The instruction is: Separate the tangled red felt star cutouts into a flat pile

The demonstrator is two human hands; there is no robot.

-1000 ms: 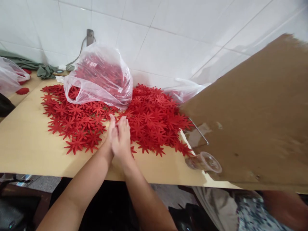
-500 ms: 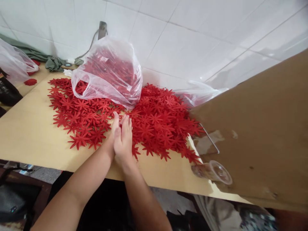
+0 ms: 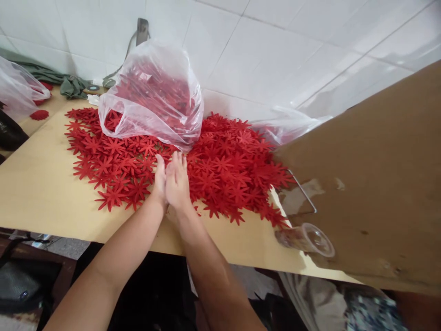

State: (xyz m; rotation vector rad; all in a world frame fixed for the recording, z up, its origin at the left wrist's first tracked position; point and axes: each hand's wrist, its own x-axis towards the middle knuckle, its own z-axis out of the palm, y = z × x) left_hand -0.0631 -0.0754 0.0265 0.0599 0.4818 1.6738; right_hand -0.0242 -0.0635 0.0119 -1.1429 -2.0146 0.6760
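Observation:
My left hand (image 3: 160, 181) and my right hand (image 3: 177, 184) are pressed palm to palm, with fingers straight and pointing away from me. Whatever may lie between the palms is hidden. They are just above the table (image 3: 131, 230), at the near middle of a wide heap of red flower-shaped cutouts (image 3: 227, 170) with narrow petals. More cutouts spread to the left of my hands. Behind my fingertips, a translucent plastic bag (image 3: 151, 105) full of red pieces rests on the heap.
At right stands a large brown cardboard panel (image 3: 365, 184) with a wire handle, and a clear plastic cup (image 3: 317, 240) lies on its side. Another plastic bag (image 3: 20, 87), a small red flower (image 3: 39, 115) and green cloth (image 3: 72, 86) are at far left. White tiles form the back wall.
My right hand has slid forward against the left, and its fingers now reach farther. The view has shifted slightly. The heap and bag look the same.

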